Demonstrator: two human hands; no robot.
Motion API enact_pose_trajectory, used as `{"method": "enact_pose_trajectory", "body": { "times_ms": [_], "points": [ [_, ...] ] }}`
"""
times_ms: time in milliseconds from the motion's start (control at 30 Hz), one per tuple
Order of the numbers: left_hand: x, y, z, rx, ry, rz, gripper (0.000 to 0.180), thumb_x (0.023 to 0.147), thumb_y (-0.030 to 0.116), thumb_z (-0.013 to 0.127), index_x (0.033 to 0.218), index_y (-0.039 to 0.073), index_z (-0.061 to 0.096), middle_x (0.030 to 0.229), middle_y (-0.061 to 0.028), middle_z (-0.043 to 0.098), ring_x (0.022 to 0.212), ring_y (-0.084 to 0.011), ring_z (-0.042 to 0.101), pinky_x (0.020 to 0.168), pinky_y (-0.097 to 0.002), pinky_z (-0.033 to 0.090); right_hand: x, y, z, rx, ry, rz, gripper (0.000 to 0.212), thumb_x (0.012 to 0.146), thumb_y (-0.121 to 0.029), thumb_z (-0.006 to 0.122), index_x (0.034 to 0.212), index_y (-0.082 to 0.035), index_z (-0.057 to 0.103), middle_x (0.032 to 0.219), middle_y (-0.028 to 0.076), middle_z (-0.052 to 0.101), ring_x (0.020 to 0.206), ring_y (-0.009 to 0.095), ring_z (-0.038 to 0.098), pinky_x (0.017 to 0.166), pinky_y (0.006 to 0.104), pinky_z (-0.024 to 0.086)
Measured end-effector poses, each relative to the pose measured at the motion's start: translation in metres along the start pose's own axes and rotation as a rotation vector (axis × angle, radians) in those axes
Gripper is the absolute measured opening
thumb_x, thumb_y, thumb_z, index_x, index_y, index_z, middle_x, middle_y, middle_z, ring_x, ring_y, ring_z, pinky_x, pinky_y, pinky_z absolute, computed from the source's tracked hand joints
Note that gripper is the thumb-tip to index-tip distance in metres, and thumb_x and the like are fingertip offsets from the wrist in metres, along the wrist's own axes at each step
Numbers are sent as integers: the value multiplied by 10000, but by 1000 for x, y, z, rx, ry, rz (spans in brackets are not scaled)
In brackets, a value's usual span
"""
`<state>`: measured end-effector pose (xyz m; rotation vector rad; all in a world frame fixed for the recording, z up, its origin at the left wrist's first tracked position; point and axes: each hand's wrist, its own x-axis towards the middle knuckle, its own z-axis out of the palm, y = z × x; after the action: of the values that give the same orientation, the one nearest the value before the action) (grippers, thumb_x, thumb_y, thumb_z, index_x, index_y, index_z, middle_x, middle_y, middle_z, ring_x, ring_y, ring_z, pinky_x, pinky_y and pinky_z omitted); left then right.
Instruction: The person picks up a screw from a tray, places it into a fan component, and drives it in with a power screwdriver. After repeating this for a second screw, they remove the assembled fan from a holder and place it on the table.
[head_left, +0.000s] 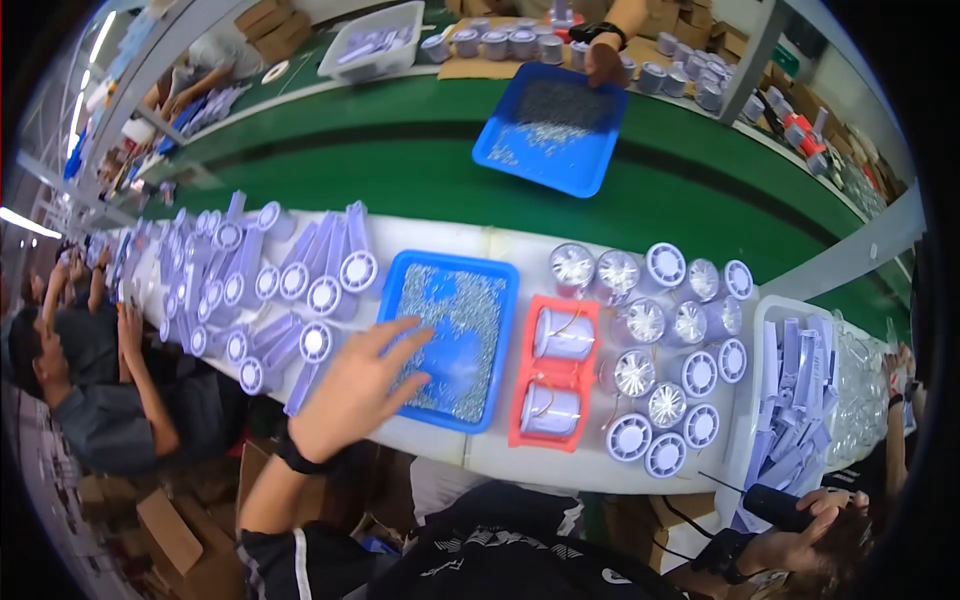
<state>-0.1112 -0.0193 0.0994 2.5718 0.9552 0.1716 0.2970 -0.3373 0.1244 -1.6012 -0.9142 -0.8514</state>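
Observation:
My left hand [358,385], fingers spread, hovers over the left edge of a blue tray [512,300] of small silvery screws [470,290]. Nothing shows between those fingers. At the lower right my right hand [800,530] is wrapped round a black electric screwdriver [775,507], its long thin bit pointing up and left. A red fixture [558,375] stands just right of the tray and cradles two lilac cylindrical housings, the upper one [565,333] and the lower one [550,411].
Lilac handheld fan bodies [325,294] crowd the table's left side. Round fan heads [634,372] stand right of the fixture. Beyond them, a white bin [760,380] holds lilac handle parts. Across the green conveyor [400,150], another person's hand [604,62] reaches into a second blue tray [560,175].

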Motion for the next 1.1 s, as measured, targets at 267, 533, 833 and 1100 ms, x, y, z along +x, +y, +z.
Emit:
{"method": "enact_pose_trajectory", "body": {
  "times_ms": [267, 533, 833, 1100],
  "points": [
    [-15, -7, 80, 126, 156, 69, 604, 921, 268, 743, 1464, 101, 536, 1516, -270, 449, 1384, -474, 429, 1152, -511, 364, 2, -6, 11, 256, 101, 45, 678, 913, 65, 695, 1469, -59, 327, 1136, 207, 645, 623, 162, 550, 495, 282, 487],
    [-2, -33, 55, -119, 170, 271, 529, 918, 199, 742, 1414, 86, 596, 1558, -248, 434, 1400, -441, 450, 1154, -485, 377, 7, -17, 22, -120, 165, -138, 705, 896, 77, 703, 1496, -74, 363, 1176, 128, 634, 703, 109, 558, 578, 239, 493],
    [-39, 29, 17, -314, 326, 275, 574, 856, 115, 780, 1398, 45, 604, 1528, -247, 463, 1387, -454, 450, 1142, -498, 372, -10, -44, 70, -10, 12, -217, 776, 811, 62, 772, 1480, -74, 403, 1209, 134, 627, 1009, 195, 636, 903, 320, 516],
    [-22, -15, 70, -125, 138, 405, 478, 979, 176, 662, 1406, -15, 566, 1382, -245, 588, 1223, -438, 574, 1043, -496, 468, -7, -43, 62, 79, -78, -274, 777, 784, 60, 799, 1437, -69, 400, 1205, 160, 637, 892, 195, 654, 809, 330, 538]
  ]
}}
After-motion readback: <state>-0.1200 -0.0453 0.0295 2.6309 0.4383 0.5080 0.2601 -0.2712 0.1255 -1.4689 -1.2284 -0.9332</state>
